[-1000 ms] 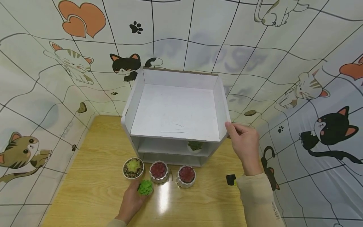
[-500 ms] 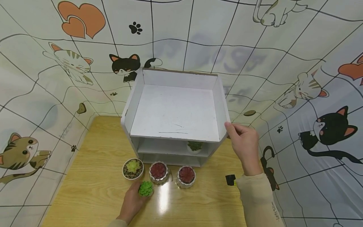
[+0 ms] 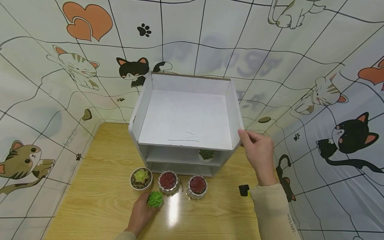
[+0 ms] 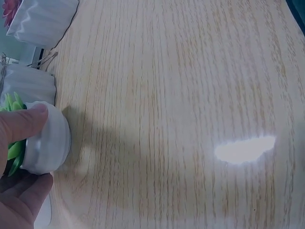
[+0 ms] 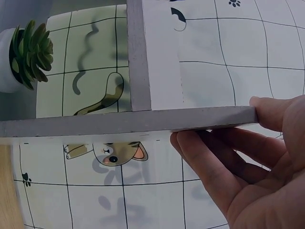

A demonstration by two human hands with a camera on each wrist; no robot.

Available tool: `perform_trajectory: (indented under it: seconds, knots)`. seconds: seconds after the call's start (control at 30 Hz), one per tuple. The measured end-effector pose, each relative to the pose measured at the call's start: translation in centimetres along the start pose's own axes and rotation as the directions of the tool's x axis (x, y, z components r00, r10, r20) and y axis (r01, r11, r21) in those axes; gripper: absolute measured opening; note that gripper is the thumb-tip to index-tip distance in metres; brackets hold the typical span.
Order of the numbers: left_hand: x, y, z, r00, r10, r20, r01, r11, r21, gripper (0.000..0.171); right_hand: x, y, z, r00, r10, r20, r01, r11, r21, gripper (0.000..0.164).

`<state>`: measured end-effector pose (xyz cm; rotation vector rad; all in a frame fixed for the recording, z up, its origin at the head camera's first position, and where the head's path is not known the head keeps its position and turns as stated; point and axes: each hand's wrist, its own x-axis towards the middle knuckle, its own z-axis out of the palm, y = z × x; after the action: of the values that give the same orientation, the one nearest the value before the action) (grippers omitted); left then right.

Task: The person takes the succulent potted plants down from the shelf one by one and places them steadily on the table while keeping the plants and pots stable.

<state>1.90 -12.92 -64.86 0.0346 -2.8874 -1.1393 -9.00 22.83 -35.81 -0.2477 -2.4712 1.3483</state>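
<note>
My left hand (image 3: 141, 213) grips a small white pot (image 4: 46, 138) that holds a bright green succulent (image 3: 155, 199). The left wrist view shows the thumb on one side of the pot and fingers on the other, near the wooden table. On the right, my hand (image 3: 260, 155) pinches the front edge of the side panel of a white shelf unit (image 3: 186, 116), thumb on one face and fingers on the other. A dark green succulent (image 5: 35, 55) in a white pot stands on the shelf's middle level, toward the right end.
Along the shelf's front stand a white pot with a yellow-green succulent (image 3: 141, 178) and two pots with dark red succulents, one on the left (image 3: 168, 180) and one on the right (image 3: 197, 185). A black scrap (image 3: 244, 190) lies on the wooden table (image 3: 216, 216). Cat-printed curtains surround it.
My left hand has shifted very slightly to the right with the green succulent. The right hand, shelf and other pots look the same.
</note>
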Motion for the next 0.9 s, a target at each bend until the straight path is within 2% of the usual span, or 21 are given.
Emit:
perform_trajectory:
  seconds: [0.3,0.47,0.67,0.8,0.9]
  knots:
    - [0.0,0.0,-0.1,0.999,-0.011,0.033,0.011,1.0,-0.006,0.064,0.0,0.1,0.0,1.0,-0.007,-0.005,0.007,1.0,-0.001,0.037]
    - [0.0,0.5,-0.8,0.998,-0.032,0.052,0.033,0.999,-0.006,0.067,0.0,0.2,0.0,1.0,-0.012,-0.012,0.012,1.0,-0.008,0.037]
    - [0.1,1.3,-2.7,0.99,-0.065,0.121,0.06,0.997,0.047,0.061,0.0,0.2,0.0,1.0,-0.018,-0.016,0.017,1.0,-0.016,0.036]
    - [0.7,2.2,-4.6,0.974,-0.1,0.203,0.08,0.991,0.106,0.06,-0.1,0.2,0.0,1.0,-0.011,-0.012,0.011,1.0,-0.015,0.037]
    - [1.1,3.0,-6.3,0.962,-0.098,0.256,0.065,0.989,0.136,0.058,-0.1,0.1,-0.1,1.0,-0.003,-0.005,0.003,1.0,-0.006,0.037]
